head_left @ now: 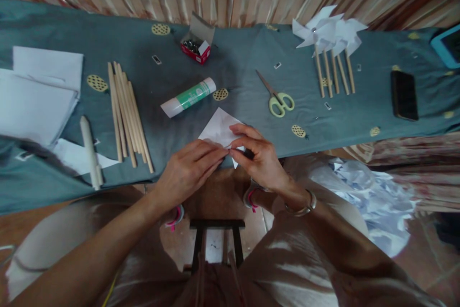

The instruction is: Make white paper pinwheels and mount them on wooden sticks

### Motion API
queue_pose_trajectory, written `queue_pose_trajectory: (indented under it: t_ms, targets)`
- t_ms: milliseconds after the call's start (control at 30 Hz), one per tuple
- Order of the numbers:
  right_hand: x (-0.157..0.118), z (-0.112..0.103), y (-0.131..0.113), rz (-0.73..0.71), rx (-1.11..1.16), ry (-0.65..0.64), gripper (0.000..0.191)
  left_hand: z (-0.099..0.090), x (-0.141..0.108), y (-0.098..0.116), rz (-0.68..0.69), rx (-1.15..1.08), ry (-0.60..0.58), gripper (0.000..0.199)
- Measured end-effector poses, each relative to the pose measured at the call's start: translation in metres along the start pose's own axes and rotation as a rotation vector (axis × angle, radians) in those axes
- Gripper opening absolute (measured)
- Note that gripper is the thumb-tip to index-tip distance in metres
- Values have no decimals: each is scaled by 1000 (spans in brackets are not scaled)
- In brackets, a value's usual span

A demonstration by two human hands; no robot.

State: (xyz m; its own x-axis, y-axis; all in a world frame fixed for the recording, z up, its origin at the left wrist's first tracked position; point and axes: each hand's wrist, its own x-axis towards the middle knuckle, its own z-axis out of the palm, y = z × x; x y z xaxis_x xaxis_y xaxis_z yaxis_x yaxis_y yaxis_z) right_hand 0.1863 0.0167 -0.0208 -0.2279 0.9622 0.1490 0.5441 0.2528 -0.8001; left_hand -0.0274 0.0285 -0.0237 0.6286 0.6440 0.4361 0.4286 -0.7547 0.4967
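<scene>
A white paper piece (220,125) lies at the table's front edge, one corner pointing away from me. My left hand (192,165) rests over its left part, fingers pressed together at the paper. My right hand (257,156) pinches at the paper's middle, its thumb and fingertips meeting the left fingertips. The pinched spot itself is mostly hidden by the fingers. Beyond the paper lies a glue stick (194,95) with a green label. Scissors (278,98) with pale green handles lie to the right, and an open red box (196,48) of small metal pieces stands farther back.
Wooden sticks (127,118), a cutter knife (89,151) and white paper sheets (39,101) are on the left. Paper pinwheels (328,34) on sticks, a phone (404,95) and a blue-edged device (447,46) are on the right. A bag (373,201) sits below the table, right.
</scene>
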Motion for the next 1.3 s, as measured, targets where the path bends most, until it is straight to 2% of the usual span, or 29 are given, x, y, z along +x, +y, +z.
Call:
queue_pose_trajectory:
  t_ms: [133, 433, 667, 1300]
  targets:
    - [0, 2, 0, -2, -6, 15, 4, 2, -2, -4, 19, -1, -11, 22]
    - [0, 4, -2, 20, -32, 49, 3, 4, -1, -5, -39, -14, -31, 22]
    - [0, 5, -1, 21, -41, 68, 5, 2, 3, -4, -24, 13, -11, 17]
    - [-1, 4, -2, -3, -95, 50, 5, 3, 4, -2, -83, 6, -6, 19]
